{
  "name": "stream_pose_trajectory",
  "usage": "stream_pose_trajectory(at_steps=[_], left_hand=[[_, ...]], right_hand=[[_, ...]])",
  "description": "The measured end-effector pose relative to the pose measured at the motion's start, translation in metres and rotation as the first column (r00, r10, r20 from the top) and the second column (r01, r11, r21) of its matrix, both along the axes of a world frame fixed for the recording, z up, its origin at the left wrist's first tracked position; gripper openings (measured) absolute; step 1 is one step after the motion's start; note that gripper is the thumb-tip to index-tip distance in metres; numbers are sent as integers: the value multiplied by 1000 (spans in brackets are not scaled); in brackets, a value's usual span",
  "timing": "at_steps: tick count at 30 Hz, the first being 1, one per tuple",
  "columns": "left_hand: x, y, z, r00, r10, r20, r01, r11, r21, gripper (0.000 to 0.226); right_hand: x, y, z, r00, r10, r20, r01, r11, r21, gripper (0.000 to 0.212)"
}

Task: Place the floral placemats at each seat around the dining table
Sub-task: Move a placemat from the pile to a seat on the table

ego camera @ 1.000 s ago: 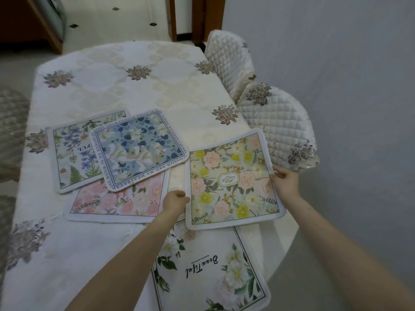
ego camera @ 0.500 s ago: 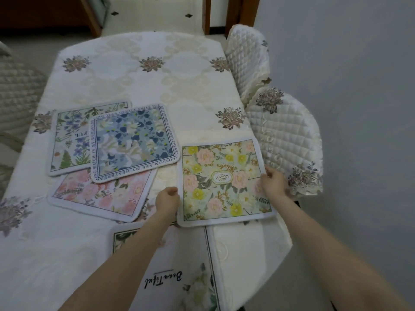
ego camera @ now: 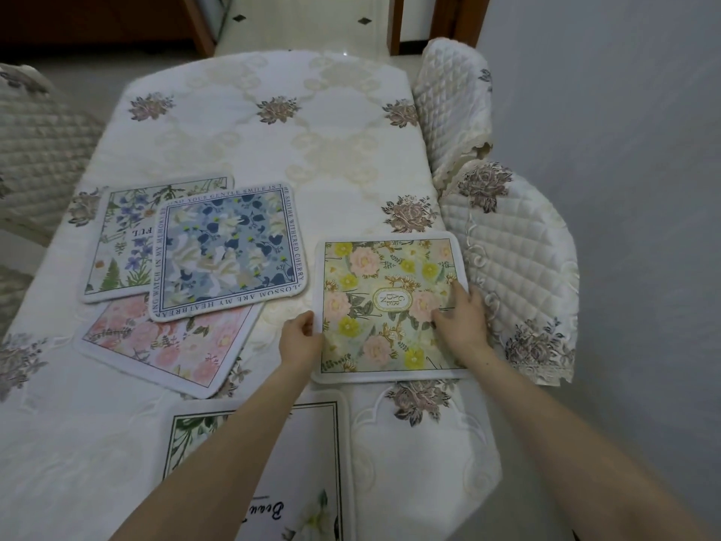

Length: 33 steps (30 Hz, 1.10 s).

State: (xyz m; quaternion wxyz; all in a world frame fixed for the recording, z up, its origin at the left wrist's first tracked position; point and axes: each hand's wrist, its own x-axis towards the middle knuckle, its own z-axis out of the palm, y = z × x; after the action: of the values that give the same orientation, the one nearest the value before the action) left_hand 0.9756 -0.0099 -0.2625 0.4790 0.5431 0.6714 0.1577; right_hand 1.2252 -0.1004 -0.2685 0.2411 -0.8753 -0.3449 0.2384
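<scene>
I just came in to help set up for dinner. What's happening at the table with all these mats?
A person is laying out floral placemats. Both hands are on the yellow-and-pink mat at the table's right edge, beside a quilted chair: the left hand pinches its left border, the right hand presses flat on top. Three more mats lie overlapped to the left, the blue mat uppermost. A white mat lies nearest the person.

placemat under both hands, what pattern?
Pink and yellow flowers on pale green, white border: placemat, clearest in the head view.
</scene>
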Motion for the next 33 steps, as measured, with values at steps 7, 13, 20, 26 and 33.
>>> stream_pose_trajectory(at_steps=[7,13,20,26,33], left_hand=[[9,1,-1,986,-111,-121,121,989,80,58],[12,-15,-3,965,-161,-209,188,975,117,40],[2,-8,19,975,-157,-155,166,985,49,53],[-50,-9,47,996,-78,-45,84,982,167,46],[-150,-5,71,1000,-12,-24,17,973,229,39]], right_hand=[[9,4,-3,989,117,93,-111,991,-71,62],[-27,-5,-16,850,445,282,-392,892,-225,58],[-41,4,-2,831,495,254,-398,848,-349,57],[-89,17,28,787,600,145,-549,788,-278,46],[-190,36,56,770,625,130,-620,780,-81,49]])
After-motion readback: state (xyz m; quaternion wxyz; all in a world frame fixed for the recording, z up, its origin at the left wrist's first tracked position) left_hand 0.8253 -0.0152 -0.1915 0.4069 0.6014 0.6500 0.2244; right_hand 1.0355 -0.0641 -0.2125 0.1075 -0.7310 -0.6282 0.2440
